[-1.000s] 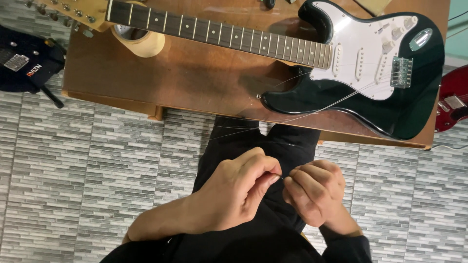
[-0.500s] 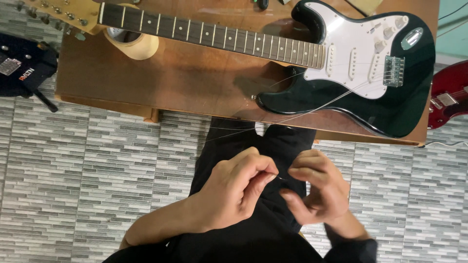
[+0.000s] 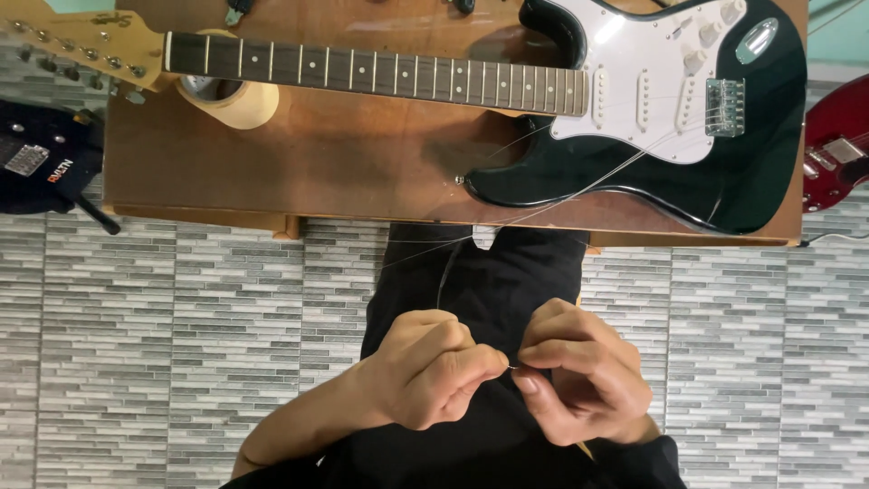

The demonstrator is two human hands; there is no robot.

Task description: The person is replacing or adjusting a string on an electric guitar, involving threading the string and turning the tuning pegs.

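A black electric guitar (image 3: 724,172) with a white pickguard lies flat on a wooden table (image 3: 344,163), its neck pointing left. Thin loose guitar strings (image 3: 579,190) trail from its bridge over the table's near edge down toward my lap. Below the table, over my black trousers, my left hand (image 3: 425,380) and my right hand (image 3: 579,385) meet fingertip to fingertip. Both pinch a fine guitar string between thumb and forefinger; the short stretch between them shows as a thin line.
A roll of tan tape (image 3: 231,98) props the guitar neck near the headstock (image 3: 81,45). A black bag (image 3: 41,158) lies on the grey tiled floor at left. A red guitar (image 3: 837,145) shows at the right edge.
Both hands have stayed together over my lap, fingers shifting slightly along the string; the right hand's fingers have curled in closer to the left thumb. The view has tilted a little.
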